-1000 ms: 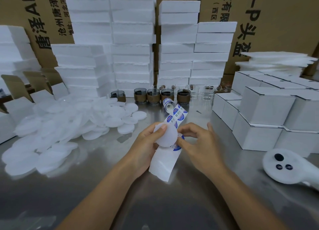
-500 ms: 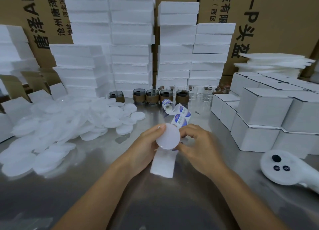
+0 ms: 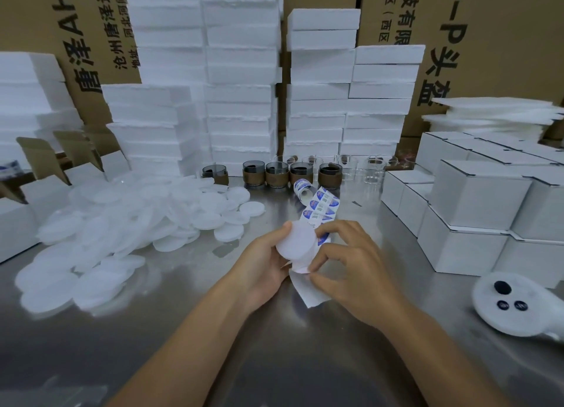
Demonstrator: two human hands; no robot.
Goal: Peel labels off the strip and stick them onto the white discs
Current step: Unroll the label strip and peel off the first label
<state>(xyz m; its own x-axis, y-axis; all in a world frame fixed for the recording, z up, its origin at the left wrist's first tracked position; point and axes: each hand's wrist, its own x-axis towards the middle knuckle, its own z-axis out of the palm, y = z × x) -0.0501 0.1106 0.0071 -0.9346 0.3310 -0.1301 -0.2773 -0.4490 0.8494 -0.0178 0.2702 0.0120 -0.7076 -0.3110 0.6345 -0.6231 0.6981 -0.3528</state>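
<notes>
My left hand [image 3: 262,266] grips a white disc [image 3: 295,241] by its edge, tilted up over the middle of the steel table. A label strip [image 3: 320,206] with blue and white labels runs from a small roll [image 3: 302,188] toward my hands; its bare backing paper [image 3: 311,293] lies under them. My right hand [image 3: 351,263] pinches a blue label [image 3: 323,240] at the strip, right beside the disc. A large heap of loose white discs [image 3: 128,223] covers the table on the left.
Dark cups with brown sleeves [image 3: 276,174] and clear glasses [image 3: 370,170] line the back. Foam block stacks [image 3: 241,80] and cardboard cartons rise behind. White boxes [image 3: 476,211] crowd the right, with a white handheld device [image 3: 515,304] near the right edge.
The disc has tilted up and moved slightly away from me. My right hand's fingers have shifted onto a blue label beside the disc, and less backing paper shows below my hands.
</notes>
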